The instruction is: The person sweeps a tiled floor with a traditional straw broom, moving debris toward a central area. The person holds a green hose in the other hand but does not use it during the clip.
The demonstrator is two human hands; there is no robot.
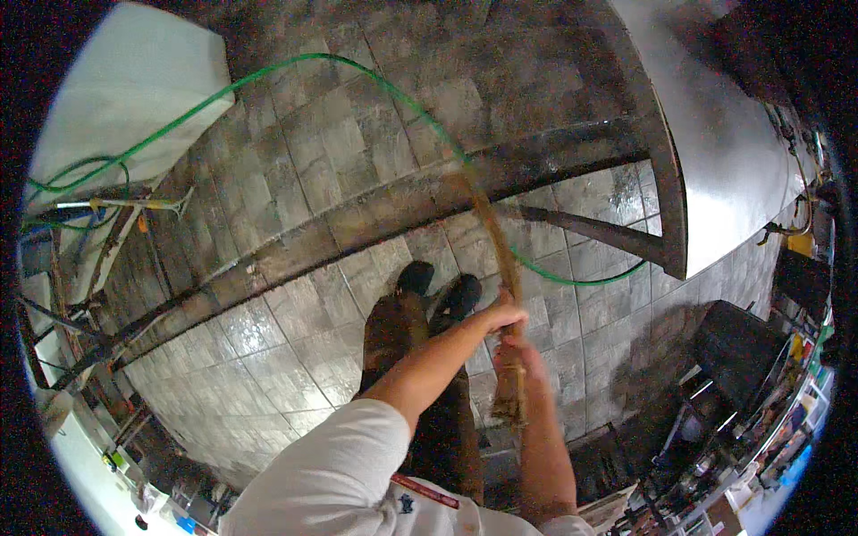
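Observation:
A long brown object (493, 234), blurred and slightly bent, runs up and away from my two hands. Its lower part widens into a flared, fibrous-looking end (509, 395); whether it is a broom or a twisted cloth I cannot tell. My left hand (506, 315) grips it higher up, and just below it my right hand (521, 355) is closed around it near the flared end. Beyond the hands a green hose (395, 94) loops over the tiled floor. The brown object's far end overlaps the hose, and the hose shows again on the right.
A dark raised edge (315, 244) crosses the wet-looking tiles (255, 328) in front of my shoes (459, 295). White panels stand at upper left (147, 87) and right (724, 187). A long-handled tool (144, 203) leans at left. A black chair-like object (737, 348) and cluttered shelving (791, 415) are at right.

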